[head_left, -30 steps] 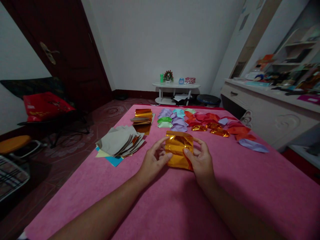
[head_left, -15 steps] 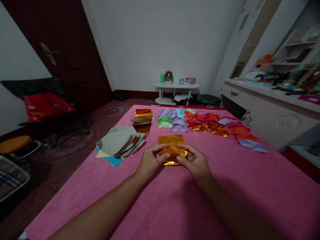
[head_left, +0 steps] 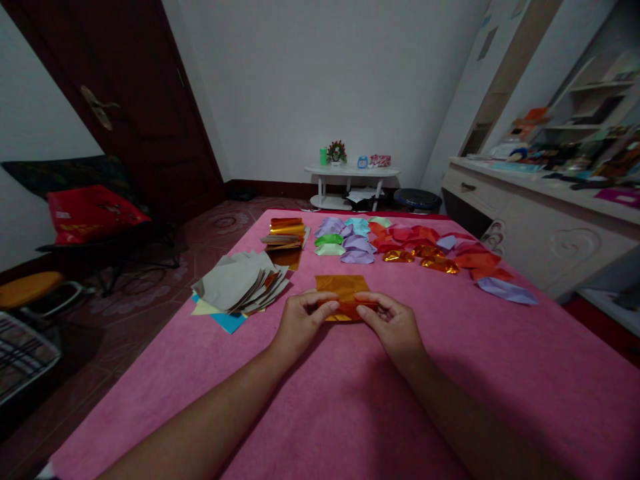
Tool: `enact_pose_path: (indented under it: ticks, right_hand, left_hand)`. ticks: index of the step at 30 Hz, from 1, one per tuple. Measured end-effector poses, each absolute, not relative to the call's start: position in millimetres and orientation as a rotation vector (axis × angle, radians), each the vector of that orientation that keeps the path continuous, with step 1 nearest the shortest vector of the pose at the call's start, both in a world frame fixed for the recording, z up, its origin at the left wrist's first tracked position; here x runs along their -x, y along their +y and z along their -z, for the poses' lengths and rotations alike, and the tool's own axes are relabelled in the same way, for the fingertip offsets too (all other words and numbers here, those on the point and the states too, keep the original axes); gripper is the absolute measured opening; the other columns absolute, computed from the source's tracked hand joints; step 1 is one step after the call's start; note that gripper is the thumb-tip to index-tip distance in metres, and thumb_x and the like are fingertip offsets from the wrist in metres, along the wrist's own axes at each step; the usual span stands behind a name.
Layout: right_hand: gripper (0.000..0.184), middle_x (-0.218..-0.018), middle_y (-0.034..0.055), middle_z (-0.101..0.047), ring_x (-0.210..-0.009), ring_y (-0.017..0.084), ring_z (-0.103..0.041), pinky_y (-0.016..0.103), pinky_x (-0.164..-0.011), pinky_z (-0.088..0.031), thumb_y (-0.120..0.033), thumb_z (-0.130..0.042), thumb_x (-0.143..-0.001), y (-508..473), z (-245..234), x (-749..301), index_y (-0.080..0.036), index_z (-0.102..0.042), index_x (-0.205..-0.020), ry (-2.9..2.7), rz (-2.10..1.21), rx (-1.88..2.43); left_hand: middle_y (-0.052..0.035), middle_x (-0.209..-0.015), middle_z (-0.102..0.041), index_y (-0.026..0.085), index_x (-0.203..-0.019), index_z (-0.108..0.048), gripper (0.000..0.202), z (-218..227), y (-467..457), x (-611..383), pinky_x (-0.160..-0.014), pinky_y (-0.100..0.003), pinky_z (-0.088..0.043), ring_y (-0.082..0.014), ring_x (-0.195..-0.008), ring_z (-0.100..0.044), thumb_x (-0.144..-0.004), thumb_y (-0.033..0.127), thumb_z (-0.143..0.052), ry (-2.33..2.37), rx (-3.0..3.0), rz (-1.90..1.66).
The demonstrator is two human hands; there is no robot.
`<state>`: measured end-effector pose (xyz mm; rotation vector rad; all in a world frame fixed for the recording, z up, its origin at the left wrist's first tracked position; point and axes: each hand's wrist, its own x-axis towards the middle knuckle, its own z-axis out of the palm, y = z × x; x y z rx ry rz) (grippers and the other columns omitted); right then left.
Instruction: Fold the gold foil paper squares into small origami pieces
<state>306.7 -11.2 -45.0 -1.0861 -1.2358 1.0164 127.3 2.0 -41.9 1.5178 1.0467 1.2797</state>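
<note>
A sheet of shiny gold foil paper (head_left: 343, 287) is between my two hands above the pink cloth. My left hand (head_left: 306, 317) pinches its left side between thumb and fingers. On the right side, my right hand (head_left: 393, 320) pinches it in the same way. The near part of the sheet is bent over toward me, while its far part stays flat. My fingertips hide part of the bend. Beyond my hands lie several folded paper pieces in purple (head_left: 357, 247), green (head_left: 329, 240), red (head_left: 410, 237) and gold (head_left: 439, 265).
Left of my hands, a fanned stack of grey-backed paper sheets (head_left: 235, 283) lies over blue and yellow sheets. A gold foil stack (head_left: 286, 240) sits behind it. The pink cloth (head_left: 320, 400) covers the table. A white dresser (head_left: 545, 220) stands at the right.
The near part of the gold foil paper has been turned up, and its near edge is farther from me. Both hands keep their pinch and have hardly shifted.
</note>
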Motion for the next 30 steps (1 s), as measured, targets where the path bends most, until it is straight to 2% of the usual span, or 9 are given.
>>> enact_pose_path:
  ticks: [4, 7, 11, 16, 22, 27, 30]
  right_hand:
    - [0.018, -0.088, 0.0077, -0.068, -0.086, 0.022, -0.063, 0.033, -0.078, -0.052, -0.035, -0.069, -0.074, -10, 45, -309, -0.019, -0.074, -0.079, -1.369, -0.834, 1.028]
    - [0.019, -0.090, 0.0074, -0.067, -0.087, 0.021, -0.062, 0.032, -0.078, -0.051, -0.037, -0.069, -0.074, -10, 44, -311, -0.019, -0.074, -0.076, -1.364, -0.855, 0.983]
    - [0.023, -0.081, 0.0057, -0.068, -0.078, 0.019, -0.063, 0.030, -0.071, -0.053, -0.039, -0.074, -0.069, -12, 41, -311, -0.018, -0.072, -0.075, -1.268, -0.901, 1.017]
    - [0.033, -0.073, 0.0046, -0.068, -0.067, 0.017, -0.063, 0.029, -0.062, -0.053, -0.040, -0.080, -0.059, -14, 40, -310, -0.017, -0.066, -0.077, -1.133, -0.943, 1.079]
    - [0.038, -0.070, 0.0005, -0.063, -0.063, 0.013, -0.059, 0.025, -0.060, -0.051, -0.032, -0.083, -0.056, -11, 42, -310, -0.017, -0.060, -0.082, -1.051, -0.963, 1.077]
    - [0.032, -0.071, 0.0015, -0.064, -0.064, 0.013, -0.060, 0.025, -0.061, -0.052, -0.030, -0.080, -0.059, -12, 41, -309, -0.017, -0.065, -0.085, -1.094, -0.939, 1.096]
    - [0.032, -0.075, 0.0031, -0.067, -0.067, 0.015, -0.063, 0.027, -0.064, -0.054, -0.029, -0.078, -0.060, -14, 41, -308, -0.017, -0.068, -0.088, -1.118, -0.964, 1.110]
  left_hand:
    - [-0.0066, -0.081, -0.071, 0.016, -0.082, -0.076, 0.019, 38, 0, -127, -0.065, -0.025, -0.050, -0.0166, -0.072, -0.063, -0.081, 0.031, -0.064, 1.010, -1.552, -1.279]
    - [-0.0057, -0.082, -0.071, 0.017, -0.077, -0.076, 0.018, 37, 0, -127, -0.066, -0.024, -0.050, -0.0157, -0.073, -0.062, -0.080, 0.030, -0.065, 0.993, -1.597, -1.317]
    - [-0.0062, -0.083, -0.069, 0.017, -0.073, -0.076, 0.015, 37, 1, -126, -0.065, -0.023, -0.048, -0.0161, -0.077, -0.060, -0.077, 0.030, -0.068, 1.028, -1.619, -1.368]
    - [-0.0040, -0.068, -0.064, 0.014, -0.069, -0.073, 0.016, 37, 1, -127, -0.060, -0.022, -0.045, -0.0130, -0.065, -0.057, -0.075, 0.028, -0.070, 1.039, -1.561, -1.351]
    - [-0.0009, -0.069, -0.066, 0.014, -0.076, -0.068, 0.019, 42, 3, -130, -0.055, -0.020, -0.046, -0.0104, -0.058, -0.058, -0.064, 0.025, -0.077, 0.998, -1.266, -1.376]
    - [-0.0042, -0.079, -0.070, 0.013, -0.085, -0.069, 0.027, 47, 5, -130, -0.063, -0.024, -0.050, -0.0145, -0.068, -0.064, -0.061, 0.022, -0.079, 0.960, -1.195, -1.356]
    - [-0.0055, -0.084, -0.071, 0.013, -0.085, -0.071, 0.026, 49, 6, -129, -0.067, -0.026, -0.051, -0.0164, -0.073, -0.065, -0.061, 0.020, -0.078, 0.986, -1.233, -1.324]
